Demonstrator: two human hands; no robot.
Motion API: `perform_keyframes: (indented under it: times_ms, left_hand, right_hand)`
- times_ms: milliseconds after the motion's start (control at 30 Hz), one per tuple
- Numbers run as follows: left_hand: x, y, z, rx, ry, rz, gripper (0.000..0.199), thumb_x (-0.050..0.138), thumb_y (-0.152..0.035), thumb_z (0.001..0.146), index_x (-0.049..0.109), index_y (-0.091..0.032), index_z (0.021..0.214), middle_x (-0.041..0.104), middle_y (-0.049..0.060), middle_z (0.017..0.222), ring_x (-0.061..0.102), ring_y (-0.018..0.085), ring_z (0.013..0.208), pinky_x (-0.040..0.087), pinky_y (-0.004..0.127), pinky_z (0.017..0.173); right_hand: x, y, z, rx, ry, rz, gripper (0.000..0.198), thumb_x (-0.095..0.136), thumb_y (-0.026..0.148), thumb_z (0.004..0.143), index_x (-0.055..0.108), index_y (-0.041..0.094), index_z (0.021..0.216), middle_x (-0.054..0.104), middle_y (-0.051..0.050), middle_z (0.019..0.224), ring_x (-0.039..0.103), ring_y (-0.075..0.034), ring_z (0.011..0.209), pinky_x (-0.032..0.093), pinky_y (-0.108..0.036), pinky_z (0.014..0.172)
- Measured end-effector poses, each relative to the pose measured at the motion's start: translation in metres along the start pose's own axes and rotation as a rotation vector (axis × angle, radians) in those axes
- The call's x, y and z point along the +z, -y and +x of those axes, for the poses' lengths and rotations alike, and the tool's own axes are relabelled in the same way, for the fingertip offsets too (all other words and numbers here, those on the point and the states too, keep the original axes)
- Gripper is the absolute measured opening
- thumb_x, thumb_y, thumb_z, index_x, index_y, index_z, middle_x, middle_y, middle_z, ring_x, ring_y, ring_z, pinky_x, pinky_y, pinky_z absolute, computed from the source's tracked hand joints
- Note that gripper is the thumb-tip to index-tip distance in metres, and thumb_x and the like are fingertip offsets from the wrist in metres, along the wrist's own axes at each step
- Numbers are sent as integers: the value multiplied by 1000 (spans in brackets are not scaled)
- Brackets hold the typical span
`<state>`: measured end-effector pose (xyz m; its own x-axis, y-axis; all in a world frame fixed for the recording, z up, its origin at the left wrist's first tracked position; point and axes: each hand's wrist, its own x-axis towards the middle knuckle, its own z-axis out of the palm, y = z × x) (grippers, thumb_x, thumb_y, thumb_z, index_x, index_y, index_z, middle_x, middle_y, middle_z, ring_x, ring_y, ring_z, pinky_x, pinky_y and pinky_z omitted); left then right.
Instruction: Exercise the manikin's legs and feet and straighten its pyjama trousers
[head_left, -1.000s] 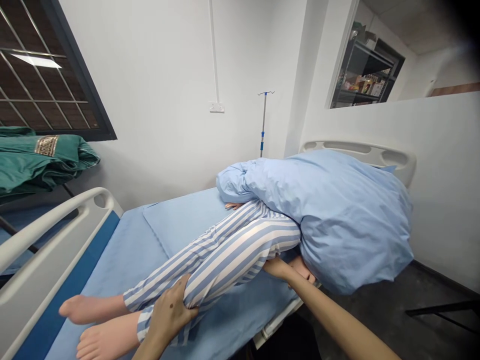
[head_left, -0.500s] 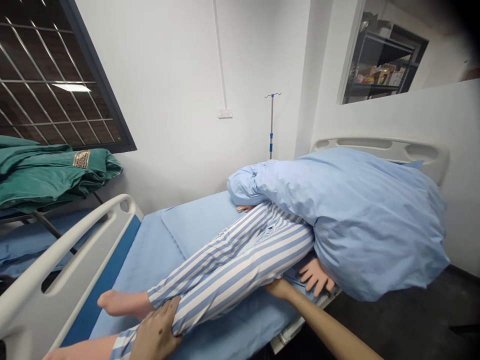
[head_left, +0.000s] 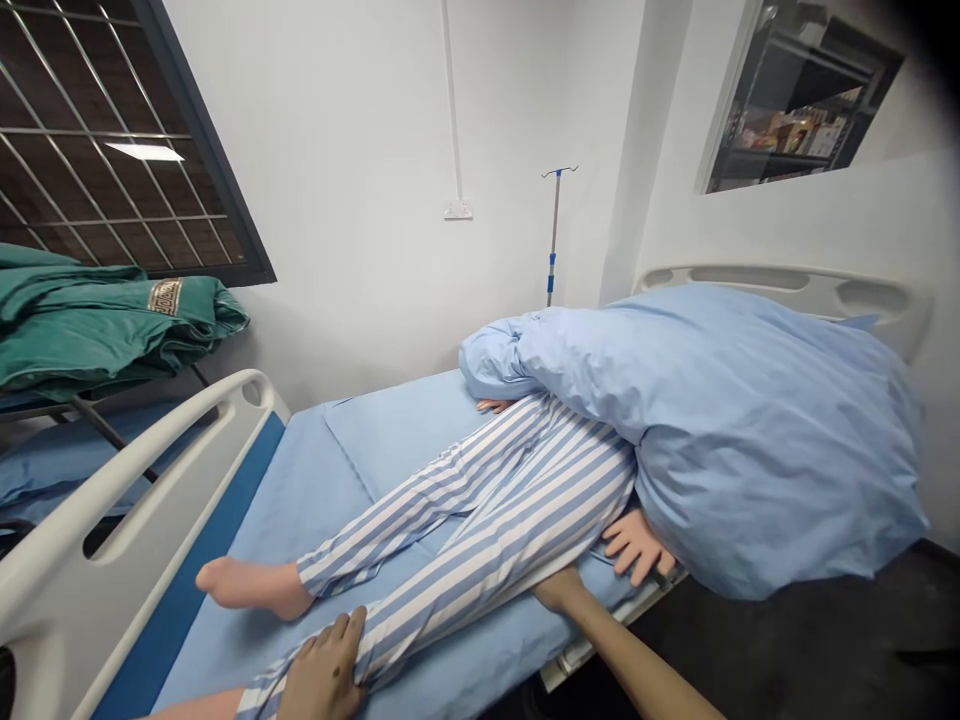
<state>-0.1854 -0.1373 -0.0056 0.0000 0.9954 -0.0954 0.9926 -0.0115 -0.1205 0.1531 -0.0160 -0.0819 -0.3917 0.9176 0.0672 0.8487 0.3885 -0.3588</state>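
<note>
A mannequin in blue-and-white striped trousers (head_left: 517,510) lies on its back on a blue-sheeted bed (head_left: 405,440). My left hand (head_left: 324,668) is wrapped over the lower part of the near leg, around the shin, thumb on the near side. Under the thigh of that same leg goes my right hand (head_left: 559,590), its fingers hidden beneath the cloth. The mannequin's hand (head_left: 639,545) rests palm down beside it, fingers spread. The far leg's bare foot (head_left: 255,588) points to the foot end. A bunched light blue quilt (head_left: 750,430) covers the upper body.
A pale footboard (head_left: 172,480) closes the bed at the left, a headboard (head_left: 780,278) at the right. Green folded cloth (head_left: 112,325) lies on another bed at far left. An IV pole (head_left: 553,235) stands by the wall. The quilt overhangs the near edge.
The near leg has shifted toward the near bed edge with both my hands on it, widening the gap from the far leg. The camera view has moved slightly.
</note>
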Motion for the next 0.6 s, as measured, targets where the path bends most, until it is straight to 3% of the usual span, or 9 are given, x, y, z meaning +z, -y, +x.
perform_keyframes:
  times_ms: [367, 600]
  left_hand:
    - [4, -5, -3, -21, -90, -59, 61, 38, -10, 58, 44, -15, 119, 52, 8, 115, 49, 22, 97, 34, 32, 81]
    - [-3, -8, -5, -41, -61, -70, 63, 38, -8, 57, 43, -16, 119, 53, 7, 112, 49, 22, 93, 34, 32, 77]
  right_hand:
    - [-2, 1, -3, -2, 38, -18, 43, 32, 28, 78, 57, 18, 112, 46, -9, 124, 35, -24, 120, 21, -28, 101]
    - [-5, 4, -4, 15, 54, -16, 43, 33, 27, 76, 58, 17, 111, 46, -11, 124, 35, -26, 119, 22, -30, 100]
